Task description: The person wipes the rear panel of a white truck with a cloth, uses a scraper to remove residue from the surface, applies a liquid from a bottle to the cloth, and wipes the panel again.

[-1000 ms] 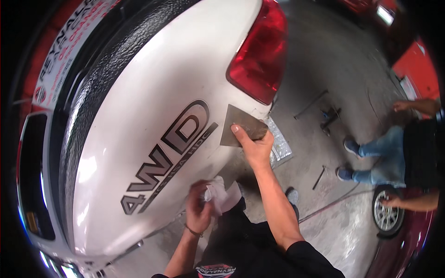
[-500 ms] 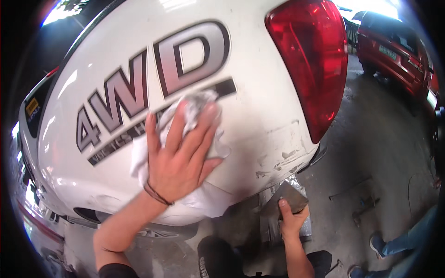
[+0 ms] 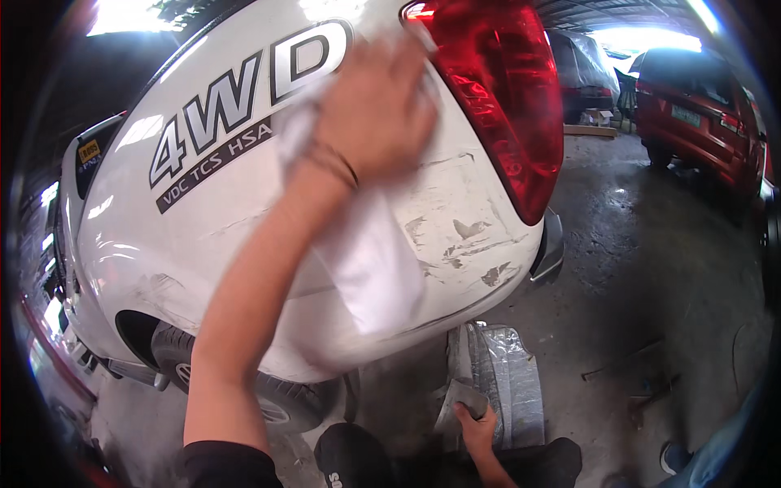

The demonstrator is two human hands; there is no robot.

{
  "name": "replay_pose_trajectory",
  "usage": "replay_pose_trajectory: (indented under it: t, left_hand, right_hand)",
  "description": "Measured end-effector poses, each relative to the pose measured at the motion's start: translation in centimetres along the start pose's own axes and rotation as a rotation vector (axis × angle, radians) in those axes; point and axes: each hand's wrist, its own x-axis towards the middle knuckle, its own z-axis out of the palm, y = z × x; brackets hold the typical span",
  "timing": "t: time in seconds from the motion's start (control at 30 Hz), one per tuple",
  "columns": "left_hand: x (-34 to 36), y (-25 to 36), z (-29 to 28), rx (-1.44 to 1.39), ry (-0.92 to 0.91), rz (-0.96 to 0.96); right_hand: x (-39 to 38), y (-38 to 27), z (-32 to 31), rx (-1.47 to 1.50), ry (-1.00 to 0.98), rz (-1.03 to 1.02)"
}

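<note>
My left hand (image 3: pixel 376 114), smeared by motion, presses a white cloth (image 3: pixel 374 272) against the white rear side panel (image 3: pixel 228 236) of a vehicle. It is beside the red tail light (image 3: pixel 500 106), over the end of the large letter decal (image 3: pixel 215 102). The cloth's loose end hangs down the panel. Below the light, the paint has scuffs and chipped grey patches (image 3: pixel 470 229). Low down, my right hand (image 3: pixel 480 429) grips a thin, flat grey sheet (image 3: pixel 467 397), perhaps sandpaper, with the thumb on top.
A silvery foil-covered mat (image 3: pixel 512 382) lies on the concrete floor (image 3: pixel 602 325) beneath the bumper corner. The vehicle's rear wheel (image 3: pixel 285 398) is behind my left forearm. A red vehicle (image 3: pixel 691 122) stands at the far right. Another person's leg (image 3: pixel 720 447) shows at lower right.
My left hand has moved the cloth up and right across the panel, toward the tail light. My right hand, still holding the grey sheet, is lower. The whole view has shifted.
</note>
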Motion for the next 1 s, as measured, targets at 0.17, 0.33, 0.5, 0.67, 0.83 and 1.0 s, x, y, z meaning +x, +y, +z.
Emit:
replay_pose_trajectory:
  t: [0.17,0.33,0.5,0.67,0.83,1.0]
  left_hand:
    - [-5.5,4.5,1.4,0.09,-0.215,0.303]
    - [0.6,-0.3,0.2,0.206,0.013,-0.053]
    - [-2.5,2.6,1.1,0.167,-0.012,-0.004]
    - [0.7,-1.0,-2.4,0.294,-0.004,-0.179]
    - [-3.4,-1.3,-3.8,0.324,-0.048,-0.15]
    - [-4.4,1.5,-2.8,0.288,-0.041,-0.262]
  right_hand:
    - [-2.5,4.8,-5.1,-0.055,0.094,0.042]
    - [-3.8,9.2,-9.4,-0.026,0.186,0.05]
    - [-4.2,8.6,-9.8,0.11,0.249,0.112]
    - [-4.7,9.5,-11.3,0.036,0.165,0.133]
    - [-5.7,6.4,-10.9,-0.195,0.11,0.265]
    - [-5.3,7.4,-12.5,-0.351,0.129,0.12]
